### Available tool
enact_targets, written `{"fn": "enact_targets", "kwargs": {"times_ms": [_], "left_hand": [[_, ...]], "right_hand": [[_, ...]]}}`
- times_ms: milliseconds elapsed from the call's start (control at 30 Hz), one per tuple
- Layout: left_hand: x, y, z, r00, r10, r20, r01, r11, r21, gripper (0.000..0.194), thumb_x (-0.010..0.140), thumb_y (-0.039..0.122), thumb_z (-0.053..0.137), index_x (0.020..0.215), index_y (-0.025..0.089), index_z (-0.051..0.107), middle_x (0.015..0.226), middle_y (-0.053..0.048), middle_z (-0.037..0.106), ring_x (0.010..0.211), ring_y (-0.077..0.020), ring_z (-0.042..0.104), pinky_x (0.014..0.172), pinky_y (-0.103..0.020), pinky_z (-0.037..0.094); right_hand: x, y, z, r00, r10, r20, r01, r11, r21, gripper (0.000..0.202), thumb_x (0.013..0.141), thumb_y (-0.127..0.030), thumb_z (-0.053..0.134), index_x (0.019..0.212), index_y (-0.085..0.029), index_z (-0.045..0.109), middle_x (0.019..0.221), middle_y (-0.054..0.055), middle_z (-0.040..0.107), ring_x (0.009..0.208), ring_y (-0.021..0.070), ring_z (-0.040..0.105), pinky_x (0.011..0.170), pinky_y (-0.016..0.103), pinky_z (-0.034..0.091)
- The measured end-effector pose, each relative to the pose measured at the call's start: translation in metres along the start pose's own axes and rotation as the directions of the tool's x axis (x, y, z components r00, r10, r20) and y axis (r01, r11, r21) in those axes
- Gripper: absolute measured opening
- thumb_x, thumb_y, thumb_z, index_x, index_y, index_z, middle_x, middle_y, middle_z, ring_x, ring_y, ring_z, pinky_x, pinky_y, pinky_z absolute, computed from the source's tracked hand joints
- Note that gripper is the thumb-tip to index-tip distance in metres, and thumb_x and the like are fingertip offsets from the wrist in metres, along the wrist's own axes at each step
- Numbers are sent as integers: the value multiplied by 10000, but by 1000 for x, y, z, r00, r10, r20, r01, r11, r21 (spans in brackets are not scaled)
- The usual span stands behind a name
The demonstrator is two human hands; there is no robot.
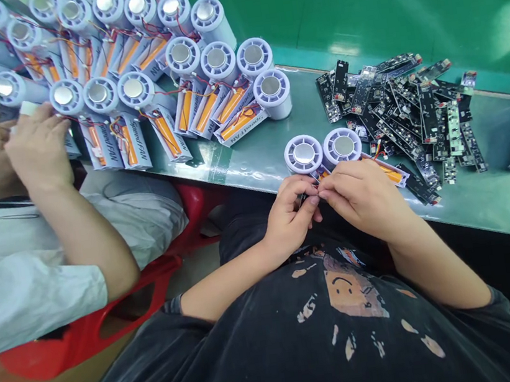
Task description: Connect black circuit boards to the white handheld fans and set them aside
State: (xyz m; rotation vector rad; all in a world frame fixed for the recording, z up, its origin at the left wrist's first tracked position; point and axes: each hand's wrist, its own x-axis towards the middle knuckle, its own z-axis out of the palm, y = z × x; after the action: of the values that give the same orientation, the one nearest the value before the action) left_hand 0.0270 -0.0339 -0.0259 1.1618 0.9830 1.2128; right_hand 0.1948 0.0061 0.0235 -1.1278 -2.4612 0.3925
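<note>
The small wired part (315, 187), pinched in the narrowed fingers of my left hand (287, 218) and right hand (368, 192) beside two fan units (303, 154), appears unfinished, my grip obscuring its joint; circuit boards (413, 107) lie heaped loose rightward on the bench (253, 161), rows of wired fans (219, 58) leftward, near a co-worker's hands (39, 144).

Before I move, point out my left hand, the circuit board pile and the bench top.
Left hand (287, 217): head view, back of hand.
Circuit board pile (427, 110): head view, middle board.
Bench top (250, 157): head view, bare surface.
</note>
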Motion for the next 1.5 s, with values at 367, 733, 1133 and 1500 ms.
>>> {"fn": "enact_targets", "kwargs": {"times_ms": [367,733,1133,1500], "left_hand": [[2,5,2,993,-109,-45,106,993,-52,299,904,467,653,906,189,542,1135,-36,523,530,1,591,385,-106,457],[0,5,1,996,-73,-49,68,992,-105,249,914,345,664,1090,260,509,1116,1,575,531,-8,596,408,-119,474],[1,5,1,993,-108,-42,102,987,-122,272,883,388,695,1022,207,545,1138,-27,523,555,-18,602,399,-145,510],[3,8,1,997,-76,-8,75,992,-105,254,888,372,697,1009,186,572,1102,-29,522,569,-22,630,396,-114,497]], "right_hand": [[-3,-3,8,993,64,-104,-45,983,177,156,946,-240,555,875,-205,689,782,27,655,750,175,582,730,325,399],[0,-5,10,983,83,-164,-55,985,166,160,937,-219,551,832,-193,670,746,23,628,698,167,540,676,314,384],[3,-3,1,997,-11,-80,8,999,-33,239,961,-245,510,805,-162,672,734,39,630,714,183,541,679,336,315],[6,2,-6,1000,-26,-14,27,999,28,241,956,-235,516,792,-150,672,733,45,625,713,176,528,677,325,329]]}}
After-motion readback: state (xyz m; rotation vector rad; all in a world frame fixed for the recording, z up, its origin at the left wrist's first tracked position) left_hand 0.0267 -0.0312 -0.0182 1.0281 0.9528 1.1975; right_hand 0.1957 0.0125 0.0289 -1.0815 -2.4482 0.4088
